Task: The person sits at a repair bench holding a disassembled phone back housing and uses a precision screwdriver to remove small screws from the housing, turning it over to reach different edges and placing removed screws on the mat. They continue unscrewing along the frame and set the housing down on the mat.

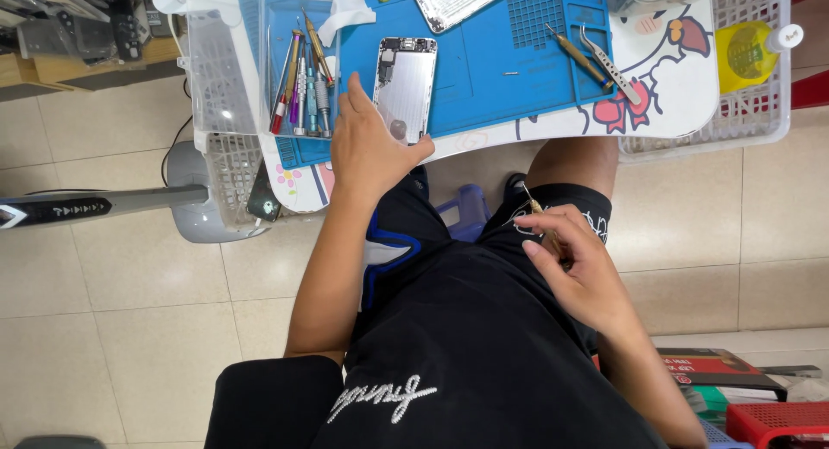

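Left hand: fingers loosely spread, palm down, resting at the near edge of the blue work mat. Fingertips touch the lower end of the opened phone housing, which lies flat on the mat, silver inside facing up. I log this hand as open, steadying rather than gripping.

Right hand: held over the lap, away from the table. Thumb and fingers are pinched on a thin brass-coloured screwdriver, tip pointing up-left toward the table edge.

Left of the housing, a clear tray holds a row of coloured screwdrivers. On the mat's right side lie a brass tool and metal tweezers, just beside each other. A white basket at far right carries a yellow bottle with white cap. A red-and-black flat box sits low right by the forearm.

Open tile floor extends left of the knee; the table's near edge runs just above both thighs.
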